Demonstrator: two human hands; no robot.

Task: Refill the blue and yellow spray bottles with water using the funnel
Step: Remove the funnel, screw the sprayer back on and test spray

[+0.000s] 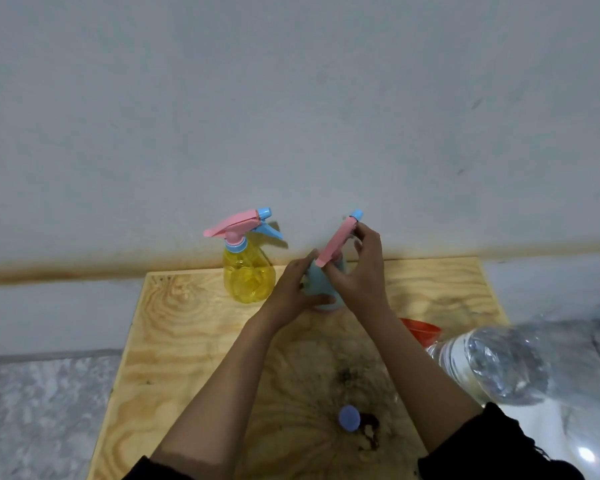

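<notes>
Judging by how things are lying, the task is only starting. The yellow spray bottle (248, 277) is standing at about 11 o'clock on the wooden board (187, 341) with its head screwed on. The orange funnel (423, 332) is lying unused at about 3 o'clock, and the big water bottle (492, 362) is lying just beside it. The blue spray bottle (316, 277) is standing at 12 o'clock, near the yellow one, and both hands are working on it. The left hand (291, 292) is wrapping its fingers round the blue body. The right hand (361, 271) is curling fingers and thumb round the pink spray head (336, 242), which is tilting. It is probably coming off, though the hands are hiding the neck. A small blue cap (349, 417) is lying at 6 o'clock. Filling both bottles is remaining to do.
</notes>
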